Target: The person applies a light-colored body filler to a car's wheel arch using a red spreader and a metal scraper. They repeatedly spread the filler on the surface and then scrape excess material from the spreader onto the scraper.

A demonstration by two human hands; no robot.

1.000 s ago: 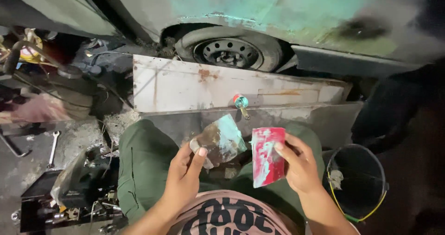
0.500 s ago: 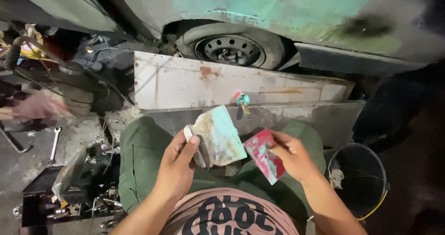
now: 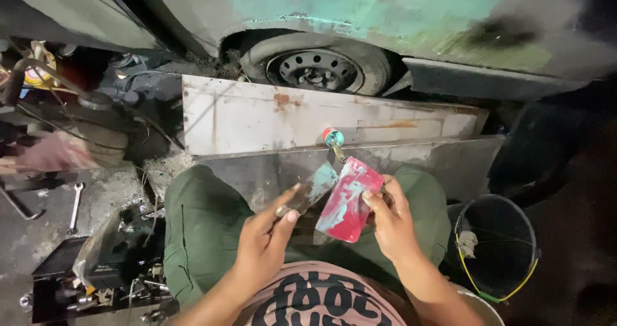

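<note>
I sit with green-trousered knees apart in front of a bent sheet-metal panel (image 3: 270,117). My left hand (image 3: 265,244) grips a metal putty knife (image 3: 313,188) whose blade is smeared with pale green filler. My right hand (image 3: 392,220) holds a red plastic spreader (image 3: 348,199), also smeared with filler, tilted upright. The knife blade and the red spreader nearly touch above my lap. A small screwdriver-like tool with a red and teal handle (image 3: 333,138) rests on the panel's fold just beyond them.
A car body with patchy green filler and a wheel (image 3: 318,69) stands behind the panel. A black bucket (image 3: 498,245) sits at my right. At the left lie a toolbox (image 3: 96,268), a spanner (image 3: 75,204), hoses and clutter.
The putty knife has turned from flat and broad-side up to edge-on and lower. The red spreader has come closer to the knife and tilted more upright.
</note>
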